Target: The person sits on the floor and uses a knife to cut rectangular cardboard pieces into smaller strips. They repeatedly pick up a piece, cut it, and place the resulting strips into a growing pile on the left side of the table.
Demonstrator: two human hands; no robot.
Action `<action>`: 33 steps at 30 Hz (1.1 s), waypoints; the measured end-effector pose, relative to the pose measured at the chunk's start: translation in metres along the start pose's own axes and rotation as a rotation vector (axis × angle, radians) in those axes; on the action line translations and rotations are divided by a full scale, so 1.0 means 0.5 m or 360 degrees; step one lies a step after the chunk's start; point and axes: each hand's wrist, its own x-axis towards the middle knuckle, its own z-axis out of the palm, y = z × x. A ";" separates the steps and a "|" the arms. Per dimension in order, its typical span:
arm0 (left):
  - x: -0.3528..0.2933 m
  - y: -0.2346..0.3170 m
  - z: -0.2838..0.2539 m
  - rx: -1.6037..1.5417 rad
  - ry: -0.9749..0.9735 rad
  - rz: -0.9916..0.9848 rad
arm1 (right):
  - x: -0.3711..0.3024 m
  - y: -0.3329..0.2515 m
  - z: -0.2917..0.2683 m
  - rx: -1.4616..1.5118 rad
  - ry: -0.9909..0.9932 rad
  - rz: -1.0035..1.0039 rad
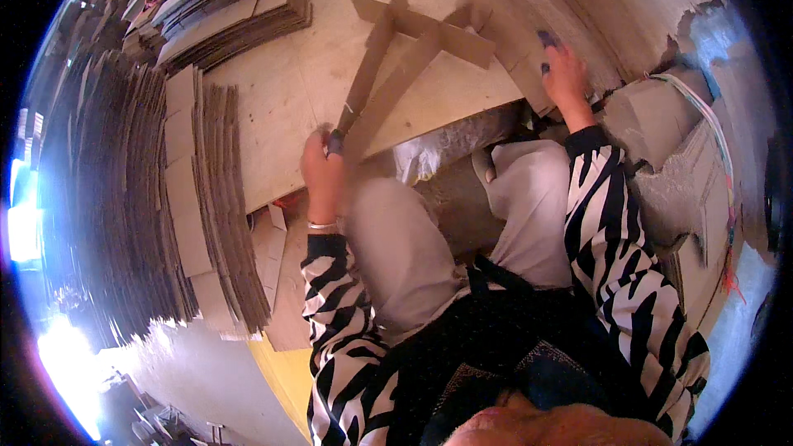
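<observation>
Several brown cardboard strips stand on edge and cross one another as a divider (pixel 433 40) on the pale wooden table (pixel 285 99). Two long strips reach from it toward me. My left hand (pixel 322 167) pinches the near end of the left long strip (pixel 368 83), dark coverings on its fingertips. To the right of the divider, my right hand (pixel 566 76) hovers with thumb and forefinger apart, also with dark-covered fingertips. A flat cardboard piece (pixel 519 49), somewhat blurred, lies beside that hand; I see no grip on it.
Tall rows of cardboard sheets (pixel 116 190) stand at the left, with another row (pixel 216 140) by the table edge. A flat stack (pixel 239 29) lies at the far left. Cardboard pieces (pixel 648 124) and a bundle of coloured cords (pixel 706 111) are at the right.
</observation>
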 end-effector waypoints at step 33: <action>0.095 0.010 -0.034 0.1326 0.0080 0.0121 | -0.088 -0.424 -0.235 0.0952 -0.0340 -0.1211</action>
